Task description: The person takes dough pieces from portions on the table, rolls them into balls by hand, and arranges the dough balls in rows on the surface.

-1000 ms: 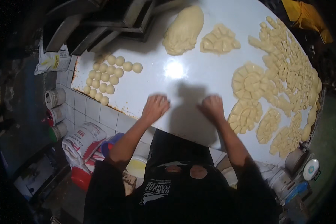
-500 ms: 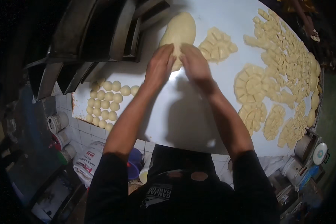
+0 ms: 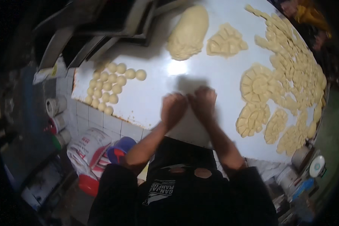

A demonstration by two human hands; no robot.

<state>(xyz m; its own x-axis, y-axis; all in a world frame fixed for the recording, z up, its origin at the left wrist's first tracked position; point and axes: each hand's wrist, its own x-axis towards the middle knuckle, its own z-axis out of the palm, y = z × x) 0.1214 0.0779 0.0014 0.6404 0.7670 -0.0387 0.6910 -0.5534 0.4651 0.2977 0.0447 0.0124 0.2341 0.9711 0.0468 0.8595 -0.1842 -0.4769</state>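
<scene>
Centrally, the person's left hand and right hand are above the near part of a white counter, side by side, with the fingers seemingly curled inward; blur and viewing angle hide the palms, so whether either is clenched or grasps anything cannot be told. The large dough mass lies beyond them, apart from both, smooth along its far part and wrinkled at the near end. It is probably heavy for its softness, likely to sag and stretch if lifted by one end; two palms spread beneath its long sides would support it best. The scored dough piece just to its right looks thin and apt to tear along the cuts, hence better slid or supported from below. The dough balls, grouped at left, appear light and easily dented, suiting a loose fingertip hold around the sides.
</scene>
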